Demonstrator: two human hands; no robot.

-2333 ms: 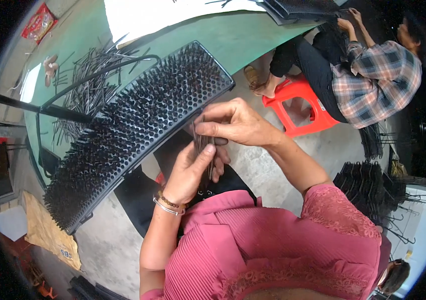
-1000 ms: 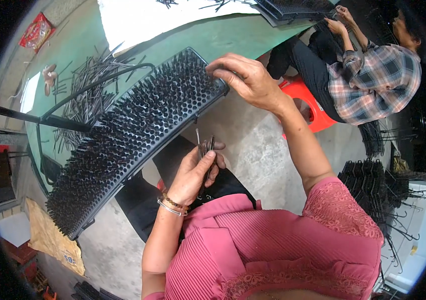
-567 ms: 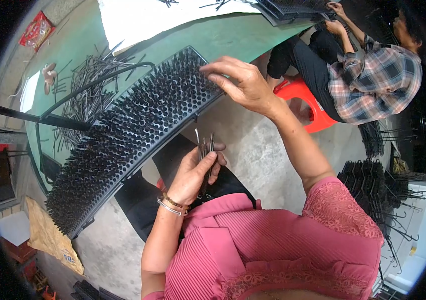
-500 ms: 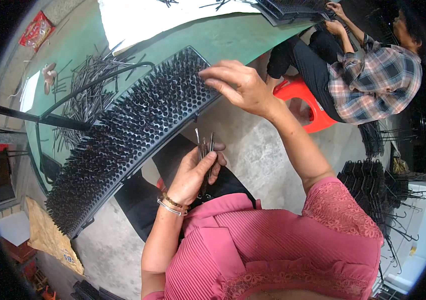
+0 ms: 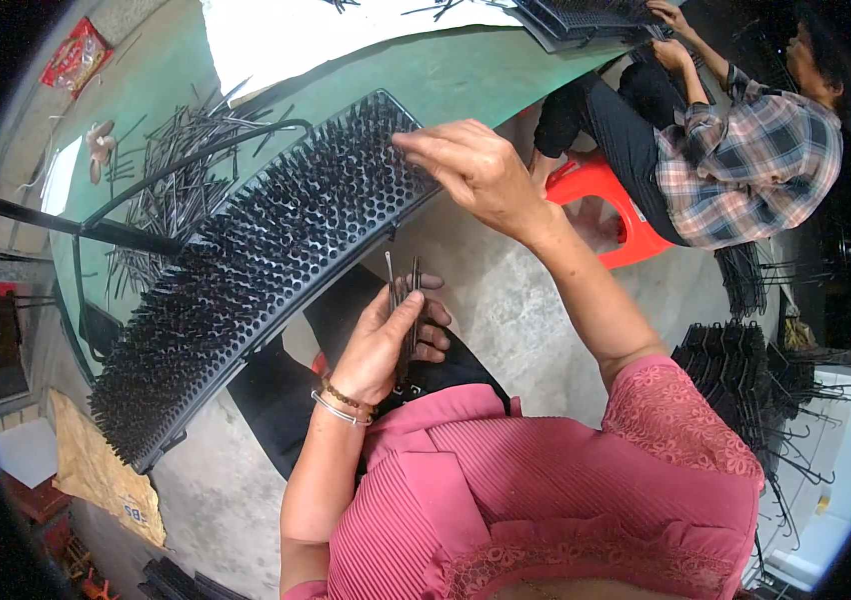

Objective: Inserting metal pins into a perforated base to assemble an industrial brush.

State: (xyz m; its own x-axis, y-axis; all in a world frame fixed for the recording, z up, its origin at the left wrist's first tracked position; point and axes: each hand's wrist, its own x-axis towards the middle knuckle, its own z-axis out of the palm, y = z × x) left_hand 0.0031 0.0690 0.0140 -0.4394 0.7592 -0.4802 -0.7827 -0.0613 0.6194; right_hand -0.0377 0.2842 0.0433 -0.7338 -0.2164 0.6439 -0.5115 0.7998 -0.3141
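Note:
A long black panel (image 5: 378,222) full of round holes, with dark thin rods standing in many of them, slants across from lower left to upper centre. My right hand (image 5: 491,172) reaches over its far right end, thumb and fingers drawn together at the tips among the upright rods. Whatever lies between those fingertips is too small to make out. Below the panel's near edge, my left hand (image 5: 370,348) is closed around a small bunch of thin dark rods (image 5: 407,305), their ends sticking up past the thumb. One rod in the bunch has a lighter tip.
Behind the panel, loose rods (image 5: 181,165) lie piled on a green tabletop (image 5: 436,85). A black metal frame (image 5: 131,238) crosses the panel's left part. At right, another person (image 5: 746,160) works on a red stool (image 5: 601,205). Black hooked racks (image 5: 726,370) stand lower right.
My right hand has shifted slightly left, with its fingers drawn closer together. The rods in my left hand have tilted a little, and its fingers have moved slightly.

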